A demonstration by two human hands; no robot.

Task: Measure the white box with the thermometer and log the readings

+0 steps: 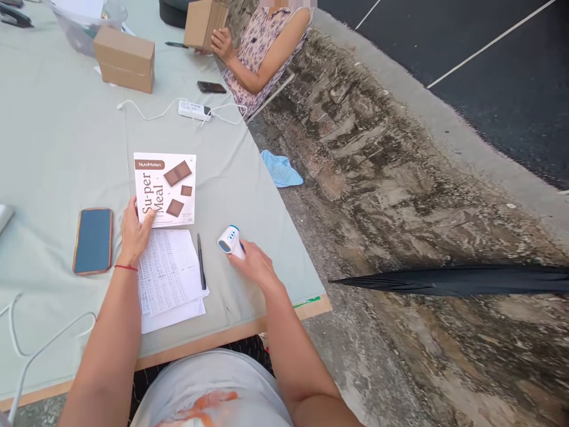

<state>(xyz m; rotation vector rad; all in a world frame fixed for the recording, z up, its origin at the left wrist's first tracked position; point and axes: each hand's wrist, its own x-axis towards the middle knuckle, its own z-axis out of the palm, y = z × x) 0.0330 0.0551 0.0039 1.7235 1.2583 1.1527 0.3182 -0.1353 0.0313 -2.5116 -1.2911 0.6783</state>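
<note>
Fingers of the left hand (pixel 136 233) pinch the lower left of a white NutriMotion Su-per Meal box (pixel 173 187), thumb on its printed face. The right hand (pixel 256 264) curls round a white-and-blue handheld scanner (pixel 230 238). From the scanner, the box lies left and farther out, not touching, its near-square face without clear long axis.

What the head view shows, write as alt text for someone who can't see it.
A person's left hand holds a white "Su-per Meal" box at a cloth-covered table; the right hand grips a white handheld device. Written sheets, a pen and a phone lie nearby. Farther off, another person holds a cardboard box.
</note>
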